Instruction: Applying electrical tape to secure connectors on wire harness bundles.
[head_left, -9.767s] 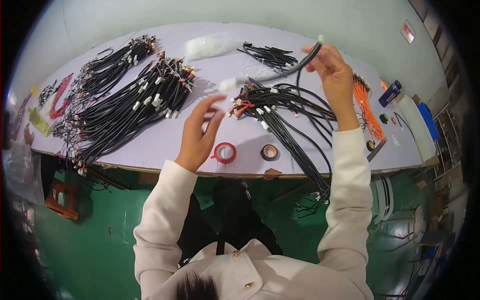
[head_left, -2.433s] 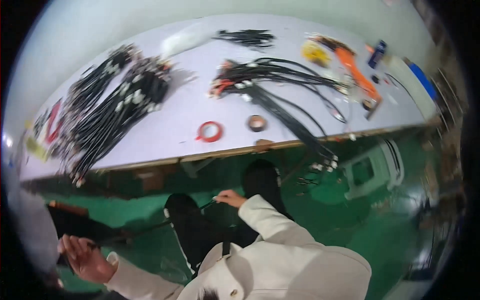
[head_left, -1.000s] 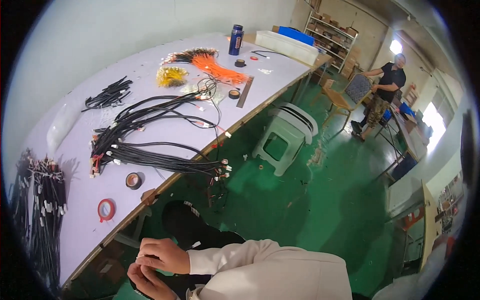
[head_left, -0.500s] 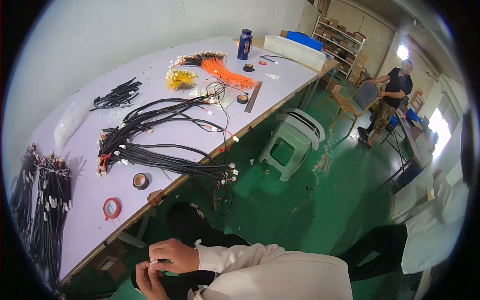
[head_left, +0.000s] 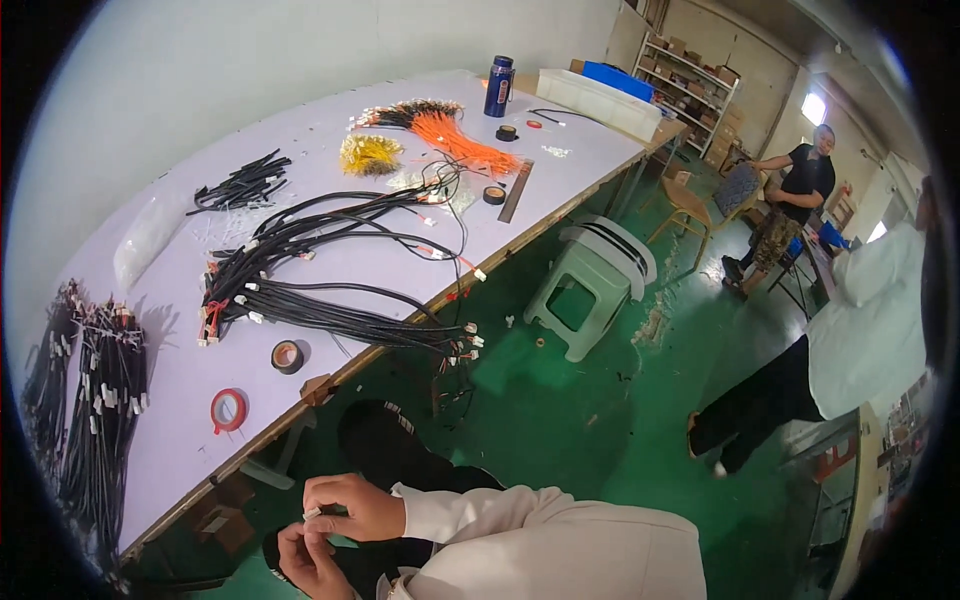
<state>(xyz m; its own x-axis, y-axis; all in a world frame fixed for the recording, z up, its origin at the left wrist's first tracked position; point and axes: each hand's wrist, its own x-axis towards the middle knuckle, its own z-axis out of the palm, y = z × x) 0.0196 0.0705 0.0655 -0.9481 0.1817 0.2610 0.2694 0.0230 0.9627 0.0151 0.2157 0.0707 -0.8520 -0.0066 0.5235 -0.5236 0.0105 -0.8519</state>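
Note:
Low in the view, my right hand [head_left: 355, 508] and my left hand [head_left: 308, 560] meet below the table's front edge. Both are closed, fingertips pinching a small white piece [head_left: 312, 514] between them. It is mostly covered, so its kind cannot be told. On the table beyond lie a large bundle of black cables [head_left: 300, 270] with white connectors, a roll of red tape [head_left: 228, 409] and a roll of dark tape [head_left: 287, 356]. More black cable bundles [head_left: 105, 400] hang over the table's left end.
Orange wires [head_left: 460, 143], yellow wires [head_left: 370, 155], a metal ruler [head_left: 516, 192] and a blue flask [head_left: 498, 87] occupy the far table. A green stool [head_left: 575, 295] stands right of it. One person [head_left: 805, 185] is beside a chair [head_left: 690, 205]; another, white-shirted [head_left: 865, 320], stands nearer.
The white-shirted person at the right has moved farther into view and now stands more upright. My hands keep their pinch, with the fingers shifted slightly. The view has shifted a little.

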